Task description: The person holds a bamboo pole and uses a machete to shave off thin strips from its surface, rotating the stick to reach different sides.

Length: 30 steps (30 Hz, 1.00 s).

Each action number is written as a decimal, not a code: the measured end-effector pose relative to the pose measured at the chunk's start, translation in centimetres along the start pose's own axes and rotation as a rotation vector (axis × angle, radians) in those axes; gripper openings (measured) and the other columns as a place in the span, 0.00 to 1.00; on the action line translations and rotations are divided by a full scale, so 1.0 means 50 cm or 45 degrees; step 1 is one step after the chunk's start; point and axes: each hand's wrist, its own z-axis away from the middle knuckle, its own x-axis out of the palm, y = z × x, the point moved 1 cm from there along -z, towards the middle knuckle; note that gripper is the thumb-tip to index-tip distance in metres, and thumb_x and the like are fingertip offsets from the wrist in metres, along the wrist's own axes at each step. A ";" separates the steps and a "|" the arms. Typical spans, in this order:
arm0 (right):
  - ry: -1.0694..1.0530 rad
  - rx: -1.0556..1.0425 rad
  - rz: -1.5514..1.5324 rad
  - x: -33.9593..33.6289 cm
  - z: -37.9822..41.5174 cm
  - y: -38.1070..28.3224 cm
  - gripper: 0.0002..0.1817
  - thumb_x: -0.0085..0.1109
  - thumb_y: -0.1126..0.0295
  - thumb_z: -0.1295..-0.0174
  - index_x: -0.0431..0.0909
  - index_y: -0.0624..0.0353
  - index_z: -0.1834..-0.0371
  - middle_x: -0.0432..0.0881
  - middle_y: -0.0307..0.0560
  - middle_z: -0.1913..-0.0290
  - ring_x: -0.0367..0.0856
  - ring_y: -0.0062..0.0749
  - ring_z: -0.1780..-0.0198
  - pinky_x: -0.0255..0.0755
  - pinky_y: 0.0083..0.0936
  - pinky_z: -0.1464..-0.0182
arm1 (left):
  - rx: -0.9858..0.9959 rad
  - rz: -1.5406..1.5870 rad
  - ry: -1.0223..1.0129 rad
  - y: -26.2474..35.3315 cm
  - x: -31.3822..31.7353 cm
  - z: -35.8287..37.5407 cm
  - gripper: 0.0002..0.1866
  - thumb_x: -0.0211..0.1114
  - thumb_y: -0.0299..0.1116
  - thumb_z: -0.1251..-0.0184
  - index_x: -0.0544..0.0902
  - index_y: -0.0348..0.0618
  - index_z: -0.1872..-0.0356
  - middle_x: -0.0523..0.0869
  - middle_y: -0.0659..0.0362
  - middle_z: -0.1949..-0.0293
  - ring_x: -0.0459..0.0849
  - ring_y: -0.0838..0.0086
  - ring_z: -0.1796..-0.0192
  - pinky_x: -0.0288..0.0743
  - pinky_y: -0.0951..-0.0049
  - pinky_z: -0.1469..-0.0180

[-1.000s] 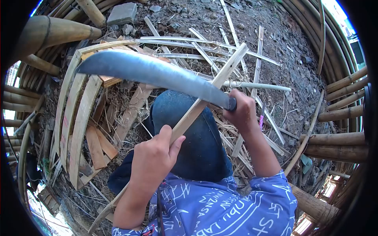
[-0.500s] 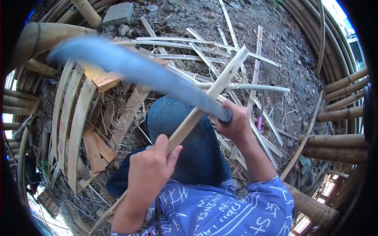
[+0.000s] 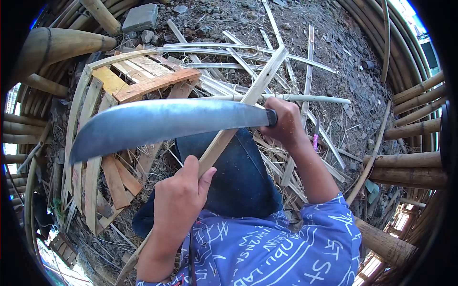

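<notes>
A long bamboo strip (image 3: 258, 88) slants across my lap, its far end up and away from me. Around its lower part my left hand (image 3: 178, 198) is wrapped, thumb along the side. My right hand (image 3: 285, 120) grips the dark handle of a large machete (image 3: 167, 123). The wide blade points left and crosses over the strip near the handle, its curved tip at the far left. Whether the blade touches the strip cannot be made out. Below both lies my knee in dark trousers (image 3: 238, 176).
Split bamboo strips (image 3: 310, 64) and shavings lie on the stony ground ahead. At the left is a wooden frame of planks (image 3: 157, 86) with curved bamboo slats (image 3: 76, 138). Bamboo poles (image 3: 410, 167) line the right side; a grey block (image 3: 140, 17) sits at the back left.
The machete's blade has swung down at its tip and now lies nearly level. My right hand has risen slightly. The bamboo strip has shifted a little to the left.
</notes>
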 end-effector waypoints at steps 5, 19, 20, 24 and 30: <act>0.025 0.053 0.049 0.006 0.008 0.042 0.12 0.66 0.76 0.63 0.72 0.59 0.76 0.77 0.54 0.79 0.81 0.49 0.76 0.73 0.37 0.72 | 0.013 0.000 0.024 -0.004 0.000 0.001 0.17 0.59 0.45 0.28 0.68 0.43 0.70 0.77 0.54 0.85 0.81 0.57 0.81 0.73 0.62 0.81; 0.112 0.135 0.264 0.006 0.028 0.140 0.12 0.68 0.71 0.62 0.73 0.55 0.76 0.79 0.48 0.78 0.82 0.47 0.75 0.77 0.39 0.69 | -0.014 -0.040 -0.026 -0.003 -0.005 0.011 0.18 0.58 0.45 0.28 0.67 0.43 0.69 0.78 0.53 0.85 0.82 0.56 0.81 0.73 0.61 0.80; 0.148 0.199 0.277 0.005 0.027 0.167 0.11 0.68 0.71 0.62 0.74 0.55 0.77 0.79 0.49 0.79 0.82 0.47 0.75 0.78 0.38 0.70 | -0.025 -0.057 -0.024 -0.006 -0.006 0.015 0.17 0.58 0.45 0.28 0.68 0.42 0.68 0.78 0.53 0.85 0.82 0.56 0.81 0.73 0.61 0.80; 0.198 0.519 0.398 -0.033 0.019 0.217 0.07 0.65 0.72 0.58 0.76 0.57 0.78 0.82 0.55 0.77 0.84 0.50 0.71 0.79 0.40 0.68 | -0.052 -0.068 -0.069 -0.004 -0.016 0.015 0.17 0.60 0.45 0.29 0.68 0.42 0.67 0.79 0.51 0.84 0.82 0.55 0.80 0.73 0.60 0.80; 0.194 0.563 0.431 -0.005 0.028 0.244 0.06 0.62 0.70 0.56 0.78 0.58 0.76 0.83 0.58 0.74 0.84 0.57 0.67 0.79 0.45 0.62 | -0.061 -0.095 -0.063 0.001 -0.023 0.012 0.17 0.60 0.45 0.29 0.69 0.41 0.67 0.79 0.50 0.83 0.83 0.54 0.79 0.73 0.59 0.79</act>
